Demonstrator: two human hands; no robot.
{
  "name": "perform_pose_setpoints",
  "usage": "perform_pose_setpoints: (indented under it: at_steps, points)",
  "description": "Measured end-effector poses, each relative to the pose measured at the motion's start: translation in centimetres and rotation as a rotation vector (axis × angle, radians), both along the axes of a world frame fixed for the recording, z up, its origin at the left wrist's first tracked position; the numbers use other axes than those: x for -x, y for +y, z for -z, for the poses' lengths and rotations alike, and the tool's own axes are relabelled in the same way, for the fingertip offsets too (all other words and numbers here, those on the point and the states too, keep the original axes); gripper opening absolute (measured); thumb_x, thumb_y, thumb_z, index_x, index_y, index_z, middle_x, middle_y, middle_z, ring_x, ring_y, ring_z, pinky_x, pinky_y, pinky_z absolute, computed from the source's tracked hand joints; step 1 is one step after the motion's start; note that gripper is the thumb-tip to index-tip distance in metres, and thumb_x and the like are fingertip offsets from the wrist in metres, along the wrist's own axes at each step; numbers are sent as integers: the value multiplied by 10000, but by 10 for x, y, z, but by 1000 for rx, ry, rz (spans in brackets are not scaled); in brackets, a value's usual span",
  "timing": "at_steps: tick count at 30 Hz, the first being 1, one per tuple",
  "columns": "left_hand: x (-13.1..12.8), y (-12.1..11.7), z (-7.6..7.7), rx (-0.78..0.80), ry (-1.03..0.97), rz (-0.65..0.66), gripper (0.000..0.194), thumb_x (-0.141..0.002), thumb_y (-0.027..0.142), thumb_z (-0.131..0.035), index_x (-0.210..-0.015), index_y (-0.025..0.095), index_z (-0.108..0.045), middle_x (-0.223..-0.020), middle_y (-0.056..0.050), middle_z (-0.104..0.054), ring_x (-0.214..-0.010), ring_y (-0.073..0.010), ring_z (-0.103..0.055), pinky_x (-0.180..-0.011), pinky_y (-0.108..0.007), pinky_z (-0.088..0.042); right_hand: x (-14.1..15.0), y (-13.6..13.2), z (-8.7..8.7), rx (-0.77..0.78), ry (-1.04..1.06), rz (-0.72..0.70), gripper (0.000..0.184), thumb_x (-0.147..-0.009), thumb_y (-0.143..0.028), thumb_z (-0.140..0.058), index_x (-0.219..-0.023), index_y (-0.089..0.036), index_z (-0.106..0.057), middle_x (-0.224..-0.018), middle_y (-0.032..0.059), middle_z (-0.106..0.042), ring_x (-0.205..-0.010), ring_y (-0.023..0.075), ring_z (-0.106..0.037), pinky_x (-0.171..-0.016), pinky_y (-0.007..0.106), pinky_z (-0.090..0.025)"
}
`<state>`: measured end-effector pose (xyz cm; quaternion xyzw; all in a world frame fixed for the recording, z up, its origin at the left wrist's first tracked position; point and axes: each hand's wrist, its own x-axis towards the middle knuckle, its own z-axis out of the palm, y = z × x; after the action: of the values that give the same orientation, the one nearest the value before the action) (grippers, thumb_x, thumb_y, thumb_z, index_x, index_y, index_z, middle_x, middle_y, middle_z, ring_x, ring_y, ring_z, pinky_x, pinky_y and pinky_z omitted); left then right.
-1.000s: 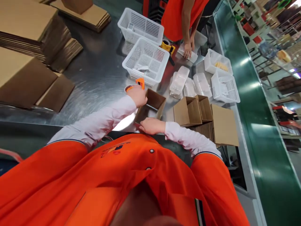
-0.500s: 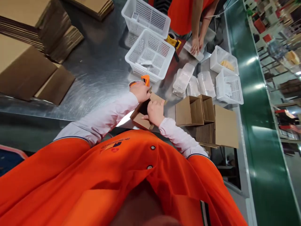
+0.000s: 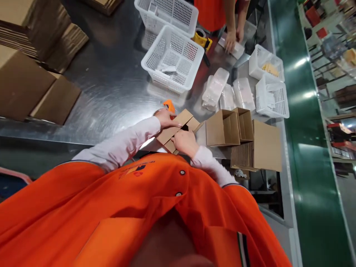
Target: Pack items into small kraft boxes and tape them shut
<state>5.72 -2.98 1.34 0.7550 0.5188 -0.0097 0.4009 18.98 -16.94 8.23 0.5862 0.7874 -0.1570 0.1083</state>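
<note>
A collapsed cardboard box (image 3: 178,129) lies beneath the flat-spread left hand (image 3: 167,119) and loosely curled right hand (image 3: 185,142).

The left hand (image 3: 167,118) and right hand (image 3: 185,141) press on a nearly flattened cardboard carton (image 3: 180,120) on the steel table (image 3: 111,111), just beside two assembled cartons (image 3: 222,128). Beyond, a co-worker's hands (image 3: 230,40) rest on a clear plastic pack (image 3: 232,48).

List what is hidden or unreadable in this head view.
Head view only:
Cardboard box: middle hidden by the left hand and right hand.
Orange tool: lower part hidden behind the left hand.
Co-worker: upper body cut off by the top edge.
Clear plastic packs: contents too blurred to tell.
</note>
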Motion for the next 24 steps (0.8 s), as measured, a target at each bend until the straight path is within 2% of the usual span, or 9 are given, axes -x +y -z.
perform_pose_setpoints:
  at_steps: [3,6,10,13,15,18,19,22,24]
  points:
    - [-1,-12,8,-21,-1,-108,660,-830,506,-854,-1386,158,-784,-1465,-178,-588,-1370,-383,-566,-1191,-385,-431,-20,-20,1,-171,182,-192,685,-1030,-586,-608,-1514,-101,-610,-1640,229,-501,-1594,396,-376,-1354,605,-165]
    - [0,-22,16,-94,-60,-188,530,-908,493,-769,-1301,141,-815,-1457,-148,-562,-1390,-342,-532,-1208,-344,-420,-20,-19,21,-222,274,-257,1003,-924,-704,-693,-1643,-57,-426,-1762,246,-265,-1680,423,-111,-1358,659,-77]
    - [-3,-26,20,-168,-114,-247,378,-1006,351,-601,-1216,115,-809,-1319,-149,-617,-1258,-282,-619,-1143,-361,-506,2,-2,49,-183,312,-202,985,-979,-579,-660,-1663,46,-326,-1772,292,-162,-1687,412,-32,-1370,633,-60]
    - [2,-20,12,-234,-118,-304,428,-1010,192,-551,-1397,102,-710,-1285,-155,-662,-1203,-264,-658,-1137,-403,-515,16,3,53,-170,310,-159,883,-1019,-468,-621,-1671,42,-315,-1785,264,-129,-1689,397,-33,-1381,597,-57]
    - [9,-10,-3,-257,-62,-280,603,-990,227,-676,-1569,96,-572,-1340,-180,-663,-1257,-300,-642,-1176,-456,-474,22,3,51,-157,298,-126,853,-1026,-453,-621,-1667,32,-337,-1790,250,-113,-1687,405,-36,-1381,593,-56]
    - [17,13,-39,-294,68,-212,1065,-780,317,-970,-1667,82,-428,-1479,-207,-622,-1372,-368,-587,-1218,-505,-423,29,2,48,-138,279,-90,859,-1029,-492,-634,-1655,32,-369,-1786,253,-129,-1685,415,-46,-1380,598,-58]
    - [18,21,-52,-317,102,-182,1134,-722,311,-1012,-1665,78,-426,-1525,-200,-599,-1404,-367,-571,-1235,-497,-408,31,2,48,-137,274,-79,885,-1023,-527,-643,-1651,36,-374,-1782,260,-146,-1684,421,-50,-1378,602,-57]
    - [13,39,-92,-395,168,-20,1128,-683,295,-1034,-1642,105,-470,-1573,-157,-578,-1435,-357,-565,-1249,-465,-395,35,2,49,-165,286,-36,945,-1018,-615,-629,-1648,42,-377,-1770,266,-202,-1677,443,-73,-1375,616,-53]
    - [9,44,-112,-415,256,114,1090,-687,301,-1027,-1629,129,-507,-1539,-142,-608,-1414,-380,-582,-1229,-462,-412,37,2,50,-194,316,15,888,-1047,-584,-590,-1646,39,-384,-1765,259,-230,-1673,450,-96,-1370,630,-64]
